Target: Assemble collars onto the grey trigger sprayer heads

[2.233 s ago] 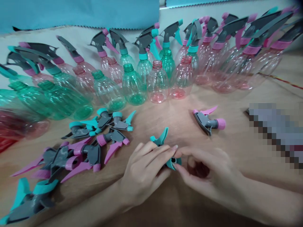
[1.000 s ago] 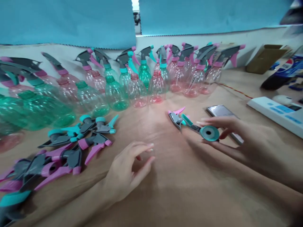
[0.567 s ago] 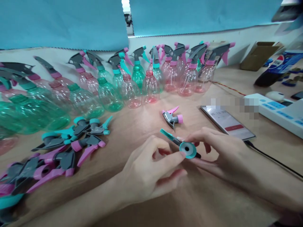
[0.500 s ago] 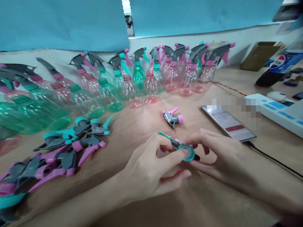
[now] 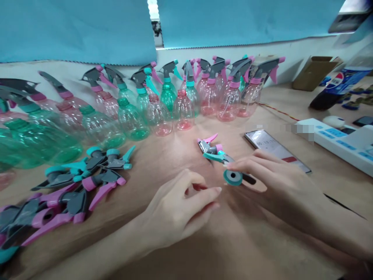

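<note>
My right hand [image 5: 266, 177] is closed on a grey-and-teal trigger sprayer head [image 5: 233, 177], gripping it between fingers and thumb. Its round teal collar faces me, showing a dark hole in the middle, and the teal trigger points left. My left hand [image 5: 183, 206] is just left of it, apart from the sprayer head, with bent fingers and nothing visible in them. Just beyond the held piece, a grey-and-pink sprayer head [image 5: 208, 146] lies on the table. To the left is a pile of loose teal and pink sprayer heads [image 5: 72, 194].
Along the wall stand spray bottles [image 5: 210, 95], many with heads fitted. Open-necked green bottles [image 5: 132, 120] and pink bottles [image 5: 184, 111] stand in front. At right are a phone [image 5: 275, 149], a white power strip [image 5: 335, 140], a cola bottle [image 5: 339, 83] and a cardboard box [image 5: 313, 74].
My left hand has come off the teal collar and drawn back slightly left. My right hand has moved the sprayer head up and away from me, turning its collar hole into view.
</note>
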`<state>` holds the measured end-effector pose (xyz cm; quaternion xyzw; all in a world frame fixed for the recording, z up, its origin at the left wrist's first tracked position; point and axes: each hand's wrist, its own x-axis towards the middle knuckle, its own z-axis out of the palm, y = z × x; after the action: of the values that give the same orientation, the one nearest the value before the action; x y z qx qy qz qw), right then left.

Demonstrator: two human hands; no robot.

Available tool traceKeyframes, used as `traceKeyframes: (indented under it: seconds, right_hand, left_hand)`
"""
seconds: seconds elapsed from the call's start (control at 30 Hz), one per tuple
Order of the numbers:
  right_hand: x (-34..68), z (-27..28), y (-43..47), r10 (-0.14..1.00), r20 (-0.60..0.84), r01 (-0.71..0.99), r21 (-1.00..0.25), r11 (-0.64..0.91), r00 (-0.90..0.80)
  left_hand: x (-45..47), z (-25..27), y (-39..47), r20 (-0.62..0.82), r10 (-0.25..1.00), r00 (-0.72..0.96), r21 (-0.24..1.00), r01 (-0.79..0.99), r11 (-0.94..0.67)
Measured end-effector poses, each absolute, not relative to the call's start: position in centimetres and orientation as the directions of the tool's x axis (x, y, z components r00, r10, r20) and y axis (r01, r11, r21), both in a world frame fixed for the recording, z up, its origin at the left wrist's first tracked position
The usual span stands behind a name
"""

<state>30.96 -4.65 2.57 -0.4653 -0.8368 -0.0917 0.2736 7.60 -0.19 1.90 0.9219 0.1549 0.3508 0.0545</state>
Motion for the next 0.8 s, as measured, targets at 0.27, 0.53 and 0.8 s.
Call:
traceKeyframes:
  seconds: [0.27, 0.53, 0.8]
  right_hand:
    - [32.0, -0.1, -3.5, 0.786, 0.371, 0.847, 0.006, 0.531, -0.495]
    - [29.8, 1.7, -3.3, 0.777, 0.39, 0.863, 0.116, 0.491, -0.494]
    - [21.9, 2.7, -1.6, 0.704, 0.24, 0.716, -0.051, 0.696, -0.668]
  left_hand:
    - [4.6, 1.6, -0.7, 0.505, 0.417, 0.756, 0.214, 0.358, -0.909]
    - [-0.2, 2.8, -1.7, 0.468, 0.501, 0.728, 0.117, 0.51, -0.852]
    - [-7.2, 3.4, -2.8, 0.455, 0.806, 0.379, -0.076, 0.918, -0.39]
